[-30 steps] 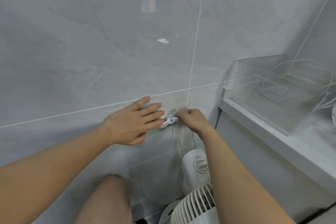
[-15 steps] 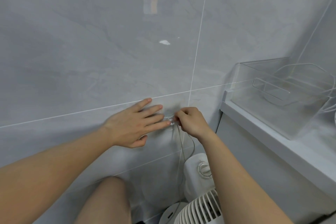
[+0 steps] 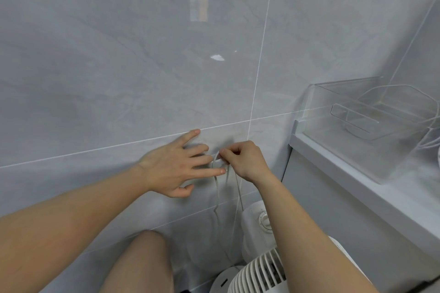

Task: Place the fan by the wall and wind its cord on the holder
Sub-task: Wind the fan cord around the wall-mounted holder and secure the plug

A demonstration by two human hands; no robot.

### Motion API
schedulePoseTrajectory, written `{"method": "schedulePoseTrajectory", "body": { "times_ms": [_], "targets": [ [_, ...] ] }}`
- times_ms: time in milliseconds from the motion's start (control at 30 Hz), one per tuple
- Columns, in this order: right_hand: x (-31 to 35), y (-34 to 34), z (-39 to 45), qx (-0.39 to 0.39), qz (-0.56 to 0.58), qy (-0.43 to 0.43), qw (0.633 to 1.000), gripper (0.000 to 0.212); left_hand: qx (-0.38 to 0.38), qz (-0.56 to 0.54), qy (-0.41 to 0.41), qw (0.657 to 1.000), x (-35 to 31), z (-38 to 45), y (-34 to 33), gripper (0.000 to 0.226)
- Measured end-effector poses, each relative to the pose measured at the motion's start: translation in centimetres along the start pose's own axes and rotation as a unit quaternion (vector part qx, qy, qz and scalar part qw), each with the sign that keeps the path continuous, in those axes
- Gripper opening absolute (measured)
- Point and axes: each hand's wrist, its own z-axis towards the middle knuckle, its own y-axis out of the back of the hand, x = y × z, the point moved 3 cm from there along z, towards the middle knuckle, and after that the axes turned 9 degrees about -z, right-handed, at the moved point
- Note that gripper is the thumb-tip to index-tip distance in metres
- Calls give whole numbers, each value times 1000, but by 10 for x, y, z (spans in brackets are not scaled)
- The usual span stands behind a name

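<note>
Since a moment ago the right hand (image 3: 242,162) has looped cord (image 3: 216,188) onto the holder (image 3: 217,160), fingers pinched on it; left hand (image 3: 176,166) lies spread, holding nothing. Fan (image 3: 259,266) stands by the wall (image 3: 119,66). Winding is under way; next, another loop.

Bare wall (image 3: 119,66) above; ledge (image 3: 357,173) right, fan (image 3: 257,273) crowding below.

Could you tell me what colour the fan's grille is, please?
White; the fan's grille shows clearly at the bottom of the head view.
</note>
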Motion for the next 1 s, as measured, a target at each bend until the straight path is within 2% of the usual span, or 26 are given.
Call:
{"method": "schedulePoseTrajectory", "body": {
  "times_ms": [133,267,400,567,767,833,867,933,1000],
  "targets": [
    [3,-2,1,-18,-26,-10,999,28,9,-11,13,1000,0,1,-1,63],
    [3,-2,3,-39,-28,-36,998,23,4,-18,23,1000,-1,1,-1,61],
    [4,-3,3,-57,-40,-55,996,27,2,-16,26,1000,-2,2,-2,56],
    [7,-6,1,-52,-65,-55,995,35,-19,-11,21,1000,-1,3,-5,36],
    [6,-2,-2,-41,-58,-19,997,21,-10,25,28,999,0,3,-9,29],
    [7,2,-6,-9,-49,-27,998,23,-13,30,29,999,0,3,-9,31],
    [7,1,-9,31,-49,-36,998,26,-16,32,29,999,0,3,-9,33],
    [6,-7,-16,140,-77,-60,985,26,-25,39,32,998,1,3,-9,39],
    [4,-22,-24,246,-123,-79,958,23,-29,42,38,998,1,3,-9,45]
  ]
}}
